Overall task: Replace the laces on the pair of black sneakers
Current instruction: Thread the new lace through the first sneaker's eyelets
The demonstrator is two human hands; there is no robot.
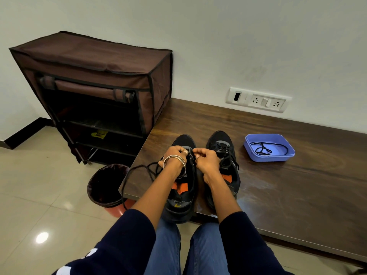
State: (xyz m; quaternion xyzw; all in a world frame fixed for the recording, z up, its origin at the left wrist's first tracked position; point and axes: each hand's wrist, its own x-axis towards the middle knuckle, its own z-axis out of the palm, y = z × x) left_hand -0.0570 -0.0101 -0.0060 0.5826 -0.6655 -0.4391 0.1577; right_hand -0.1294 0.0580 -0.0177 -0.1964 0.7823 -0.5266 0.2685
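2 black sneakers sit side by side on the wooden bench (278,185), toes toward the wall, and that long dark bench is the biggest thing under my hands. To its left on the tiled floor stands the brown fabric shoe rack (95,86), its front flap rolled up, and below the bench corner is the bin (107,185) lined with a dark bag. On the wall above the bench sits the white socket panel (258,100).

The left sneaker (181,193) lies nearest the bench edge, its heel hanging just over it, with the orange lining showing. The right sneaker (223,147) is just beside it and has its lace threaded. Right of the pair, apart from them, the blue tray (286,153) holds 1 loose black lace (262,149).

My left hand (175,155), with 2 or so bangles at the wrist, curls over the front of the left sneaker, fingers pinching at the eyelet area. My right hand (206,160) meets it there, fingers curled tight and pinching the black lace (137,169), which trails off to the left, loops over the bench corner and hangs down toward the bin.
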